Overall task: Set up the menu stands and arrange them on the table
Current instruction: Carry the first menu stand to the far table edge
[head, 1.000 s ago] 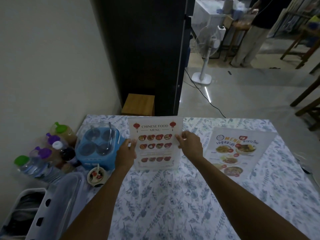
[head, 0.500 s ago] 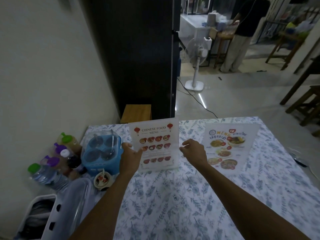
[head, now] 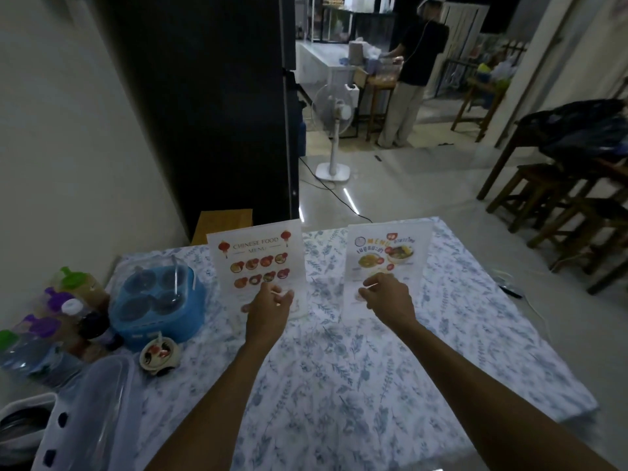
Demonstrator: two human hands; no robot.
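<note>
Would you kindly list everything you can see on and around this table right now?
Chinese food menu stand: one, white, upright, table's far middle.
Thai menu stand: one, white, upright, right of it.
Tablecloth: one, white with blue floral print.
Condiment caddy: one, blue, table's left.
Small bowl: one, patterned, in front of caddy.
Bottles: several, green and purple caps, far left.
Fan: one, white, on floor.
Stools: several, dark wood, right.
Person: one, dark top, background.
Left hand: before Chinese menu.
Right hand: before Thai menu.
</note>
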